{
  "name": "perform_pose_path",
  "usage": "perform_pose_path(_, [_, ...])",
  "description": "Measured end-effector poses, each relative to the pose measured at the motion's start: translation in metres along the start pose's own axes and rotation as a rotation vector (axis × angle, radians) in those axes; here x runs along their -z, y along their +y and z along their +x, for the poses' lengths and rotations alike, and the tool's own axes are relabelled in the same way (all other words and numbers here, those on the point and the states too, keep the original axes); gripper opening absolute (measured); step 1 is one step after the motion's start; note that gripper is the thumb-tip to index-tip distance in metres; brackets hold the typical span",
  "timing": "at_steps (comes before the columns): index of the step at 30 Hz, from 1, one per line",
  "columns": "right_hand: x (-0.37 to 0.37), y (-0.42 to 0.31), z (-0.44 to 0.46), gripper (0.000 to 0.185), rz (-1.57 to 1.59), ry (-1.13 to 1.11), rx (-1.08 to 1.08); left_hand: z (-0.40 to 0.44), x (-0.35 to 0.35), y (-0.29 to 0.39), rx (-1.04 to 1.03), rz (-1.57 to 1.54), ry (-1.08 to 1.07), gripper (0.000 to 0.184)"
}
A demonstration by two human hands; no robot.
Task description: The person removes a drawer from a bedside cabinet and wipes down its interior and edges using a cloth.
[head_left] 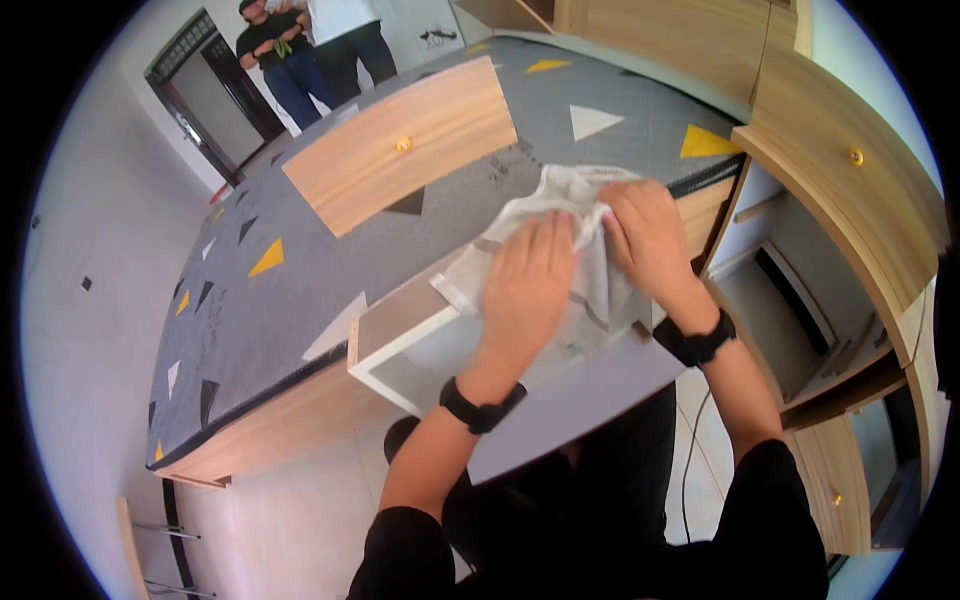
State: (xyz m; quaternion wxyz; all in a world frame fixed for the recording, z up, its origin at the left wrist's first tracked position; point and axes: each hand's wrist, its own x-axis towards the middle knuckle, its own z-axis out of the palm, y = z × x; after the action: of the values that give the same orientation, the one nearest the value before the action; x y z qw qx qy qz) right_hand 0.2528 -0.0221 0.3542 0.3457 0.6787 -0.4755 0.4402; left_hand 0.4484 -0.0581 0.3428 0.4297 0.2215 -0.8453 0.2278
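Note:
A pale, crumpled cloth (590, 262) lies bunched over a drawer box (398, 322) at the edge of the bed, above my lap. My left hand (530, 275) has its fingers together, pressed on the cloth's near left side and slightly blurred. Curled fingers of my right hand (650, 232) grip the cloth's upper right part. The cloth and both hands hide much of the box. A grey panel (585, 400) of the drawer extends towards me over my legs. On the bed beyond rests a wooden drawer front (400, 145) with a small yellow knob.
The dark grey bed cover (330, 270) has white, yellow and black triangles. To my right stands a wooden cabinet (835, 180) with an open drawer space (785, 300). A cable (688, 470) runs along the floor. Two people (315, 50) stand past the bed's far side.

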Motion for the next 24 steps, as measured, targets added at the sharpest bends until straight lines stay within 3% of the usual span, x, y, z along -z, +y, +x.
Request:
perform_pose_path(7, [-0.005,-0.029,-0.008,0.018,0.166,0.023,0.072,-0.017,0.032,-0.028,-0.055,-0.119,0.071,0.033])
perform_pose_path(11, [0.011,-0.065,-0.046,0.015,0.418,-0.139,0.162,-0.046,0.068,-0.026,-0.003,-0.253,0.058,0.030])
perform_pose_path(13, [0.024,-0.076,-0.068,0.015,0.482,-0.237,0.143,-0.062,0.087,-0.023,0.012,-0.439,-0.219,0.031])
perform_pose_path(15, [0.038,-0.080,-0.088,0.025,0.511,-0.542,-0.115,-0.079,0.089,-0.027,0.024,-0.462,-0.266,0.030])
perform_pose_path(24, [0.081,-0.067,-0.085,0.036,0.408,-0.721,-0.077,-0.102,0.078,-0.026,-0.005,-0.402,-0.423,0.021])
